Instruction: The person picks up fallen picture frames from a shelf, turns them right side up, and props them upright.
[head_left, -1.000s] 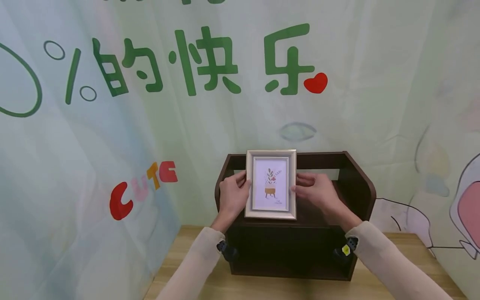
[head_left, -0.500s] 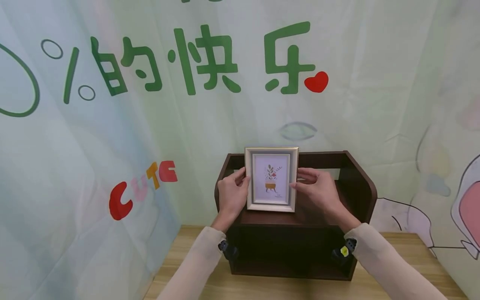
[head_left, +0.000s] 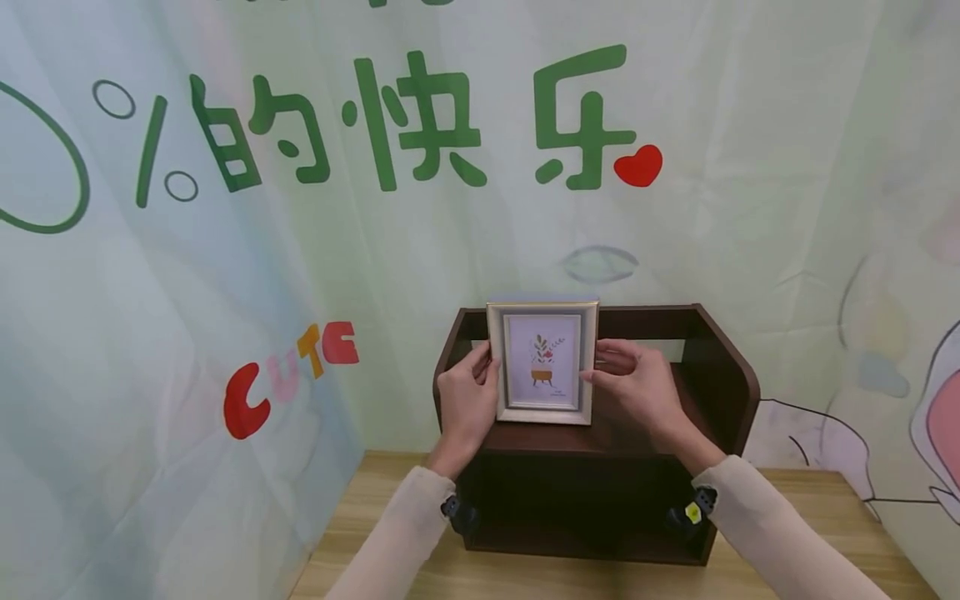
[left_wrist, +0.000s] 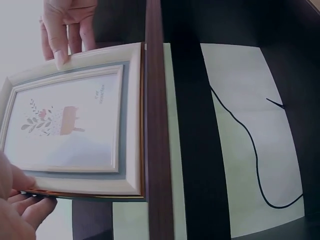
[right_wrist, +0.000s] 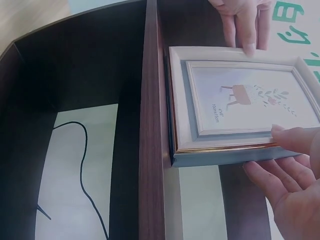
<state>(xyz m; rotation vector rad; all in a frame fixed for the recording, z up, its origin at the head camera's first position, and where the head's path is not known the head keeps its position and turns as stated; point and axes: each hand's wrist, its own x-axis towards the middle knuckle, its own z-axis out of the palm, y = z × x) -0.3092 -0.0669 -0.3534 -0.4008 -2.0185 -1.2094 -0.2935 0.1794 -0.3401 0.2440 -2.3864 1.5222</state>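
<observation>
A picture frame [head_left: 543,415] with a pale border and a potted-plant print stands on the upper shelf of a dark brown rack [head_left: 641,437], close to the shelf's front edge. My left hand [head_left: 467,398] grips its left side, thumb at the front and fingers behind. On the opposite side my right hand [head_left: 643,385] pinches the edge the same way. In the right wrist view the picture frame [right_wrist: 235,141] has its bottom close against the shelf board [right_wrist: 151,120]; whether it bears fully on it I cannot tell.
The rack rests on a wooden table [head_left: 360,521] and has a dark lower compartment [head_left: 577,508]. Behind it hangs a printed curtain [head_left: 420,250] with green characters. The rack's right side panel [head_left: 738,383] rises beyond my right hand.
The picture frame has gone back and up from in front of the shelf edge onto the upper shelf, both hands holding it throughout. In the last half second it has hardly moved.
</observation>
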